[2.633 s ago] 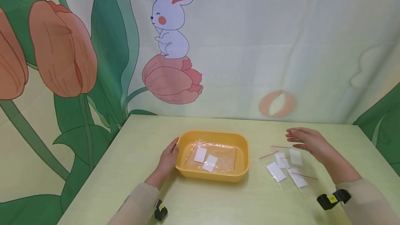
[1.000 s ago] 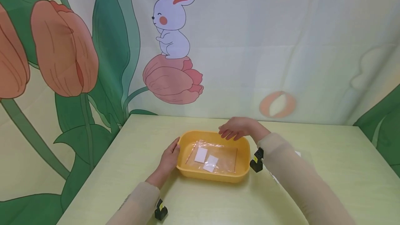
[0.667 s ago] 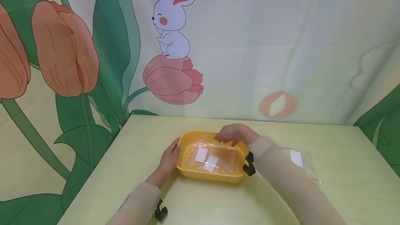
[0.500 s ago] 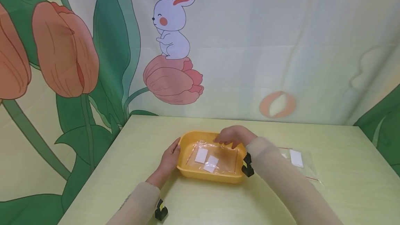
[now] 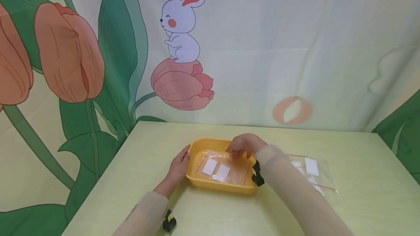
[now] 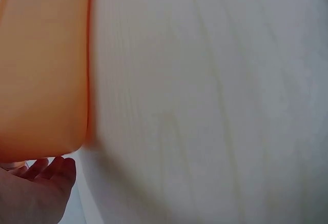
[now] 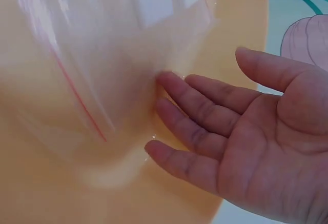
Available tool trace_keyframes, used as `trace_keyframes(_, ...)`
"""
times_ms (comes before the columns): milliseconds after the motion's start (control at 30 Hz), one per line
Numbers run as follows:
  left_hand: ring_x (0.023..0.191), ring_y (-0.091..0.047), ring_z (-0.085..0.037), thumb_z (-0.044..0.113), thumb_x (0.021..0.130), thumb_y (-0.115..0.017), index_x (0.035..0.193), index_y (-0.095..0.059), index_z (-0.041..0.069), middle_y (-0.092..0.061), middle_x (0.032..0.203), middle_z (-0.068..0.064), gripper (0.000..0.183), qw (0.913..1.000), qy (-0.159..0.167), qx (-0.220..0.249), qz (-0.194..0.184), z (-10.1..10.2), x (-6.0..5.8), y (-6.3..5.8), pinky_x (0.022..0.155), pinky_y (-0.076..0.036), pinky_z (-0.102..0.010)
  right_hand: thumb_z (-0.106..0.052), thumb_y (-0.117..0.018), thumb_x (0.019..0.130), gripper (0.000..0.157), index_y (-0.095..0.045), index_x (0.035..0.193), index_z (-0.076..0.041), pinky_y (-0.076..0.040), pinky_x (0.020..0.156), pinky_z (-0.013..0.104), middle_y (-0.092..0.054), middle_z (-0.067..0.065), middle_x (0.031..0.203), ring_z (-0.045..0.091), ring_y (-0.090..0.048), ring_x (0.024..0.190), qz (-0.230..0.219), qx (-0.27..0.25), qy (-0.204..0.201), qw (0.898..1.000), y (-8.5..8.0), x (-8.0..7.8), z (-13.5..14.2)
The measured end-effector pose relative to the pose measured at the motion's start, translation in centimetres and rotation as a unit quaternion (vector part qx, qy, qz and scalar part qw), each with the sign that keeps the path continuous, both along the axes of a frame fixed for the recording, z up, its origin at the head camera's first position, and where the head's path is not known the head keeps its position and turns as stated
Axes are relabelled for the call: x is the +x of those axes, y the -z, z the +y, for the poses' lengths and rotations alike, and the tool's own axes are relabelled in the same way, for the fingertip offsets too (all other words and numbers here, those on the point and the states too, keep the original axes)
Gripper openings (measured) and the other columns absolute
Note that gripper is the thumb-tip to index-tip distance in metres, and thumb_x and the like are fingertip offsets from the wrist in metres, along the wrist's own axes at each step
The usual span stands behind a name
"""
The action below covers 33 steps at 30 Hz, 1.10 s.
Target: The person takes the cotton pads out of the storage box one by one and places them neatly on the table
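A yellow plastic basin [image 5: 220, 186] stands on the table. My left hand [image 5: 178, 165] grips its left end, thumb at the rim and fingers against the outside wall; the left wrist view shows the fingertips [image 6: 65, 166] there. Clear zip bags [image 5: 235, 176] with red seal lines and white label patches lie inside, overlapping so that I cannot tell how many. My right hand [image 5: 242, 145] reaches over the far rim into the basin. In the right wrist view its fingers [image 7: 189, 121] are loosely extended, tips at a bag's edge, with the thumb standing apart.
Right of the basin, several more zip bags [image 5: 311, 166] with white patches lie overlapping on the pale table [image 5: 210, 214], partly hidden by my right sleeve [image 5: 292, 188]. A printed curtain [image 5: 242, 46] with tulips and a rabbit hangs behind the table.
My right hand has come from above the bags on the right into the basin. The bags inside have shifted slightly toward me. My left hand has stayed at the basin's left end.
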<state>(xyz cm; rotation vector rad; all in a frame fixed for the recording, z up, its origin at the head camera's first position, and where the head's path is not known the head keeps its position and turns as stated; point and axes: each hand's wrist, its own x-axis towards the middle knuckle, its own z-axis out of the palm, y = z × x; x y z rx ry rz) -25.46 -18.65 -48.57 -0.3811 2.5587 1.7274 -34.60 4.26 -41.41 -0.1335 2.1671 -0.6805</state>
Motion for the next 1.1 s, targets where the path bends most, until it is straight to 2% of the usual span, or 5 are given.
trace_keyframes(133, 0.156, -0.027, -0.042, 0.02, 0.112, -0.035, 0.16, -0.035, 0.011, -0.03, 0.167, -0.019, 0.048, 1.0, -0.004, 0.003, 0.001, -0.1, 0.0, 0.1, 0.128, -0.027, -0.055, -0.031, -0.063, 0.1, 0.029, -0.067, 0.108, -0.004, -0.052, 0.111, 0.05, -0.068, 0.007, 0.1, 0.023, -0.063, 0.106, -0.004, 0.018, 0.004, 1.0, 0.6, -0.3, -0.3)
trace_keyframes(267, 0.156, -0.028, -0.042, 0.019, 0.112, -0.036, 0.159, -0.036, 0.01, -0.031, 0.167, -0.019, 0.048, 0.9999, -0.003, 0.008, 0.008, -0.2, -0.1, 0.2, 0.128, -0.027, -0.055, -0.028, -0.066, 0.098, 0.022, -0.067, 0.1, -0.006, -0.056, 0.105, 0.044, -0.063, 0.004, 0.094, 0.02, -0.059, 0.095, -0.007, 0.038, -0.012, 0.999, 0.8, -0.5, -0.8)
trace_keyframes(500, 0.156, -0.029, -0.042, 0.018, 0.112, -0.037, 0.159, -0.036, 0.01, -0.031, 0.167, -0.019, 0.048, 0.9999, -0.002, 0.006, 0.011, 0.0, -0.1, 0.3, 0.128, -0.028, -0.054, -0.02, -0.067, 0.098, 0.017, -0.07, 0.095, -0.003, -0.055, 0.101, 0.033, -0.065, 0.003, 0.087, 0.016, -0.059, 0.089, 0.012, 0.045, -0.011, 0.999, 1.0, -0.3, -1.0)
trace_keyframes(700, 0.155, -0.029, -0.041, 0.019, 0.112, -0.037, 0.159, -0.036, 0.01, -0.031, 0.167, -0.018, 0.048, 1.0, -0.007, 0.002, 0.005, 0.0, -0.1, 0.3, 0.128, -0.029, -0.054, -0.013, -0.067, 0.097, 0.018, -0.073, 0.104, 0.002, -0.058, 0.103, 0.034, -0.068, 0.006, 0.088, 0.017, -0.061, 0.086, 0.03, 0.037, -0.004, 0.999, 0.5, -0.1, -1.2)
trace_keyframes(1100, 0.155, -0.029, -0.041, 0.017, 0.112, -0.036, 0.159, -0.036, 0.008, -0.032, 0.166, -0.019, 0.048, 0.9999, -0.004, -0.009, 0.014, -0.2, 0.0, 0.2, 0.128, -0.028, -0.054, -0.014, -0.071, 0.095, 0.015, -0.072, 0.096, 0.0, -0.061, 0.085, 0.028, -0.064, 0.005, 0.079, 0.017, -0.058, 0.076, 0.061, 0.04, -0.003, 0.997, -0.5, 0.1, -1.4)
